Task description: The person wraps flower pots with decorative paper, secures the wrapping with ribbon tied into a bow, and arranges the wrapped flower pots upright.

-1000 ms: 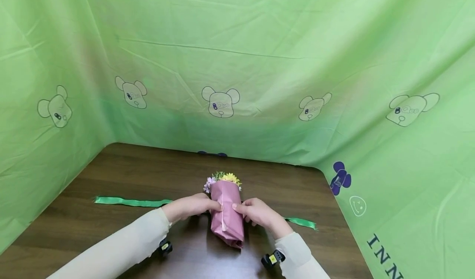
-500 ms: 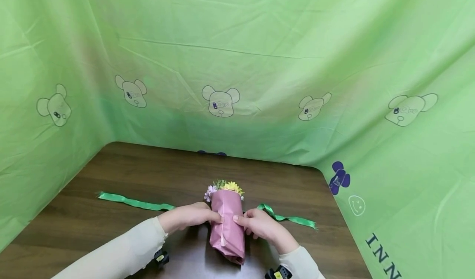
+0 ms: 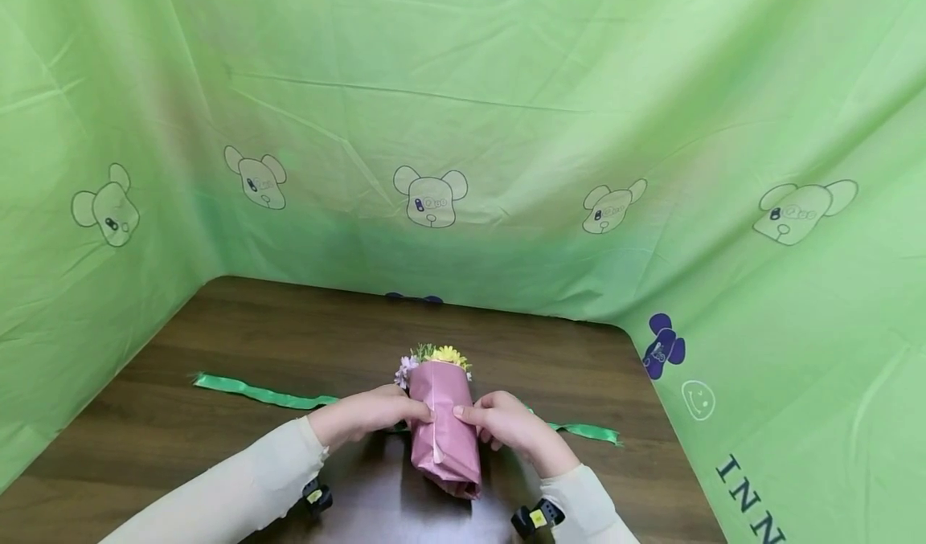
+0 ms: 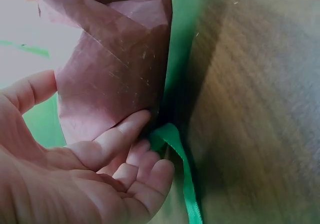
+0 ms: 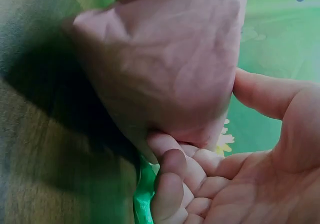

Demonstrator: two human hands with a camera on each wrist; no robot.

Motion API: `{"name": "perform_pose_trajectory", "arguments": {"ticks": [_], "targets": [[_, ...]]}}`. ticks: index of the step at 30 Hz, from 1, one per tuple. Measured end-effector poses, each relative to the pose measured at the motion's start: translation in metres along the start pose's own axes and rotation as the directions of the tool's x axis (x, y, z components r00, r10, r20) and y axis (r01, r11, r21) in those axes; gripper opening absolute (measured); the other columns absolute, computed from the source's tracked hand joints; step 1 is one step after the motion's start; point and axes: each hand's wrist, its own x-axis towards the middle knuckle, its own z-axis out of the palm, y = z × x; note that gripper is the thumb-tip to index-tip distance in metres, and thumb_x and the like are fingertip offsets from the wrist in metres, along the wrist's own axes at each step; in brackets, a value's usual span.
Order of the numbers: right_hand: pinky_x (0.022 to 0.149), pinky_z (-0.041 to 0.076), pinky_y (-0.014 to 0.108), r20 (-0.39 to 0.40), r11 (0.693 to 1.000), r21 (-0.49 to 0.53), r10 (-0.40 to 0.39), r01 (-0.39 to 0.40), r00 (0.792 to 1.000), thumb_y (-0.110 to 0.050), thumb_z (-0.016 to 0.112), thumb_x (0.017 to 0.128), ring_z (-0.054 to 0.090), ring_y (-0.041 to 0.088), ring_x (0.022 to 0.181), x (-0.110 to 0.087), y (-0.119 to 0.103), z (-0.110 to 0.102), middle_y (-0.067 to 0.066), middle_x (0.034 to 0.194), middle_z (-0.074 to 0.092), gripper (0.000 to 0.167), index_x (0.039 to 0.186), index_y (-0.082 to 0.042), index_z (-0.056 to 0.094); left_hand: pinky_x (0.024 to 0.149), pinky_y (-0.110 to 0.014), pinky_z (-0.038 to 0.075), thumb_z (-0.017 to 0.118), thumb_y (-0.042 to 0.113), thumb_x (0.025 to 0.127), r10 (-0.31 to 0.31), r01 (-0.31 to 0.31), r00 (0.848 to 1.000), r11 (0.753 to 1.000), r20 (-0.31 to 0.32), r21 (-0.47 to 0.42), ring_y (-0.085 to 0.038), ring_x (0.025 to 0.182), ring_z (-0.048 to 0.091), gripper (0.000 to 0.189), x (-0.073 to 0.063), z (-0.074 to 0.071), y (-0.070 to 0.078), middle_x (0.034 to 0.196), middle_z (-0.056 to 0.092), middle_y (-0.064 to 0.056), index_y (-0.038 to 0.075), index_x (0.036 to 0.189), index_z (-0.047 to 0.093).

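A bouquet [image 3: 444, 427] in pink wrapping paper is held in the middle of the head view, yellow and lilac flowers [image 3: 450, 356] showing at its far end. My left hand [image 3: 376, 413] grips its left side, thumb on top and fingers under it. On the other side my right hand [image 3: 510, 427] grips it the same way. A green ribbon [image 3: 268, 394] runs out to both sides beneath the bouquet; its middle is hidden. In the left wrist view the ribbon [image 4: 187, 179] hangs by the curled fingers. In the right wrist view the ribbon [image 5: 144, 194] passes right beside the fingertips.
The brown wooden table [image 3: 289, 327] lies under everything. A green cloth [image 3: 434, 126] printed with bear heads closes off the back and both sides. A black camera band [image 3: 537, 518] sits at the right wrist, another camera [image 3: 317, 496] at the left.
Both hands drew the bouquet a little nearer, then moved it slightly away again. The ribbon's left part shifted and now slants; a loop that showed at the right is mostly hidden again.
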Motion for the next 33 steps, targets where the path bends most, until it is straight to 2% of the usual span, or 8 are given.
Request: {"name": "perform_pose_trajectory", "arguments": {"ticks": [6,17,20,23,26,28,31,33], "targets": [[0.052,0.045,0.031,-0.015,1.000,0.006,-0.012,0.012,1.000,-0.038,0.071,0.092,0.052,0.017,0.060,0.006,0.002,0.002,0.002,0.066,0.055,0.037,0.078,-0.006,0.063,0.080,-0.034,0.046,0.072,0.037,0.082,-0.019,0.020,0.999,1.000,-0.034,0.020,-0.019,0.086,0.056,0.026,0.006,-0.003,-0.001,0.080,0.062,0.001,0.013,0.076,0.066],[0.052,0.047,0.032,-0.009,1.000,0.011,-0.016,0.017,1.000,-0.041,0.072,0.092,0.054,0.018,0.061,0.010,0.006,0.001,0.005,0.068,0.058,0.038,0.078,-0.006,0.064,0.065,-0.029,0.034,0.073,0.039,0.085,-0.036,0.036,0.999,0.999,0.009,-0.006,-0.013,0.064,0.037,0.033,0.006,-0.005,-0.004,0.061,0.033,0.008,0.021,0.065,0.054],[0.053,0.047,0.032,0.000,1.000,0.010,-0.010,0.010,1.000,-0.042,0.071,0.092,0.055,0.018,0.064,0.010,0.008,0.001,0.005,0.069,0.060,0.038,0.079,-0.007,0.065,0.066,-0.029,0.037,0.074,0.041,0.084,-0.033,0.034,0.999,0.999,-0.024,0.034,-0.013,0.065,0.041,0.035,0.002,-0.005,0.000,0.062,0.037,0.006,0.018,0.064,0.055],[0.053,0.046,0.031,0.010,1.000,0.013,0.008,-0.008,1.000,-0.043,0.071,0.092,0.057,0.018,0.066,0.010,0.009,0.000,0.005,0.072,0.061,0.038,0.082,-0.007,0.066,0.062,-0.030,0.038,0.078,0.046,0.080,-0.005,0.030,0.992,0.982,-0.130,0.188,-0.015,0.067,0.045,0.041,-0.003,-0.003,0.008,0.066,0.044,0.003,0.015,0.066,0.055],[0.052,0.045,0.030,0.010,0.999,0.025,0.023,-0.024,1.000,-0.042,0.071,0.092,0.058,0.019,0.068,0.008,0.009,0.000,0.005,0.075,0.062,0.037,0.086,-0.006,0.066,0.064,-0.034,0.041,0.084,0.048,0.074,0.131,-0.011,0.954,0.913,-0.269,0.407,-0.019,0.073,0.046,0.046,-0.007,0.003,0.019,0.075,0.047,0.001,0.011,0.081,0.058],[0.052,0.044,0.030,0.005,0.999,0.032,0.029,-0.029,1.000,-0.042,0.070,0.092,0.058,0.019,0.069,0.007,0.009,0.000,0.005,0.076,0.062,0.037,0.087,-0.005,0.066,0.076,-0.037,0.046,0.087,0.043,0.075,0.296,-0.094,0.911,0.828,-0.287,0.553,-0.020,0.087,0.049,0.046,-0.006,0.008,0.024,0.091,0.054,-0.001,0.011,0.097,0.062],[0.052,0.045,0.030,0.000,0.999,0.043,0.028,-0.028,1.000,-0.042,0.070,0.092,0.058,0.019,0.068,0.005,0.009,0.001,0.005,0.076,0.062,0.038,0.087,-0.005,0.065,0.088,-0.037,0.050,0.085,0.023,0.081,0.525,-0.284,0.836,0.664,-0.160,0.692,-0.017,0.098,0.053,0.030,-0.005,0.014,0.029,0.101,0.059,0.003,0.015,0.105,0.069],[0.054,0.048,0.033,0.004,0.999,0.048,0.022,-0.022,1.000,-0.041,0.070,0.093,0.060,0.020,0.070,0.004,0.009,0.001,0.007,0.078,0.063,0.038,0.088,-0.004,0.065,0.089,-0.032,0.052,0.081,0.011,0.084,0.609,-0.388,0.792,0.554,-0.041,0.736,-0.013,0.099,0.057,0.019,-0.005,0.016,0.031,0.101,0.062,0.006,0.018,0.100,0.074]]}}
